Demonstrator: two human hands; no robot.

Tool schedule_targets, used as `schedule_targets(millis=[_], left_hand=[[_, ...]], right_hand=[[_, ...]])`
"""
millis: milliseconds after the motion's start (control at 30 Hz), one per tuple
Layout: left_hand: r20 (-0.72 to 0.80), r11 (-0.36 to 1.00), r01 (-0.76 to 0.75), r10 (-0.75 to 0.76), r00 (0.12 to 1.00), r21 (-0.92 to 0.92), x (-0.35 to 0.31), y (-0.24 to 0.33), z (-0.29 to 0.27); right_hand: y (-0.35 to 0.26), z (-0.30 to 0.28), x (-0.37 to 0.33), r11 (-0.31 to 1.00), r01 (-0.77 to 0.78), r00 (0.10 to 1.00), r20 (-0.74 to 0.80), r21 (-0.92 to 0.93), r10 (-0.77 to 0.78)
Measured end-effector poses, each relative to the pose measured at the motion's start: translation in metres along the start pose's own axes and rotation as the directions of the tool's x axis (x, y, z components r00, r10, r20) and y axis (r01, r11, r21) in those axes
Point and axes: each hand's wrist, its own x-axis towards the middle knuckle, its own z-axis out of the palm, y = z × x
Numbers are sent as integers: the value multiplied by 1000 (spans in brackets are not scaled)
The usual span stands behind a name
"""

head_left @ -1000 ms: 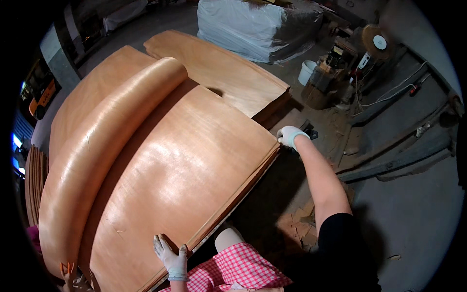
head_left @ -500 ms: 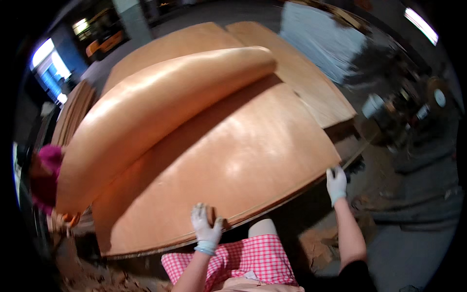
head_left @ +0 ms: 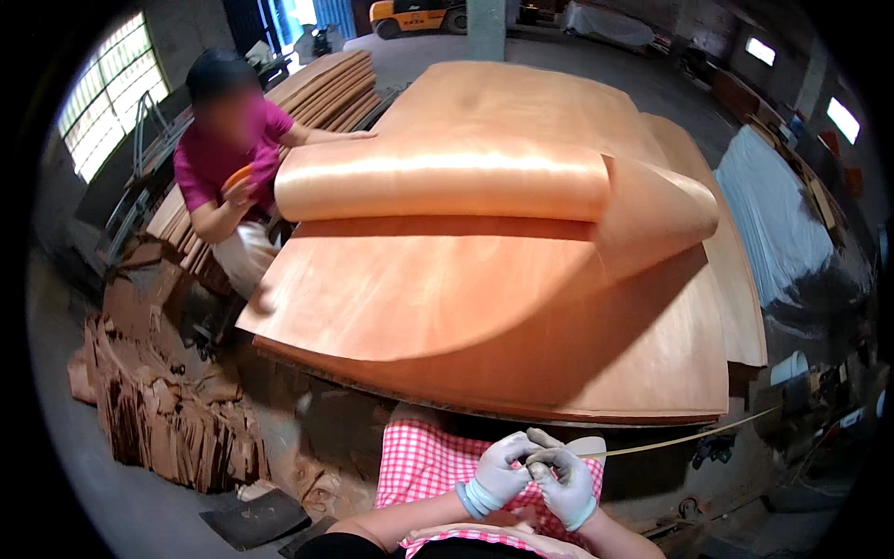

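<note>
In front of my checked apron (head_left: 419, 456), both white-gloved hands meet. My left hand (head_left: 503, 468) and my right hand (head_left: 566, 486) have their fingers pinched together around the end of a thin pale yellow strip (head_left: 684, 443), which stretches away to the right. Just beyond them lies a large stack of thin wood veneer sheets (head_left: 643, 373). Its top sheet (head_left: 447, 186) is curled into a long roll across the middle, with a slanting fold at the right. What sits right between my fingertips is partly hidden.
A co-worker in a magenta shirt (head_left: 223, 154) stands at the far left, one hand on the sheet, the other by an orange object (head_left: 238, 177). Broken veneer scraps (head_left: 172, 410) pile at the left. A white bucket (head_left: 789, 368) and a covered stack (head_left: 773, 214) stand right.
My hands have left the stack's near edge and come together before my apron, now with the strip. The view has swung left, and the top sheet's right part is now folded over.
</note>
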Motion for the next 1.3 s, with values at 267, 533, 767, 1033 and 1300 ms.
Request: schedule_targets(millis=[267,533,767,1033,1300], left_hand=[[-187,729,299,-504,843,-616,-36,-43,-53],[-795,929,109,-359,489,-353,-16,-118,-251],[-936,757,584,102,337,293,-41,-142,-483],[-903,456,827,-103,416,329,-31,-174,-530],[-952,464,856,-77,296,229,-74,-188,-580]], right_hand=[[9,31,40,878,-92,968,165,-469,190],[49,-82,43,645,-274,960,-163,-714,227],[43,-112,61,403,-262,961,-199,-877,191],[29,-59,93,318,-349,879,-190,-882,438],[65,-103,123,215,-453,776,-264,-865,573]])
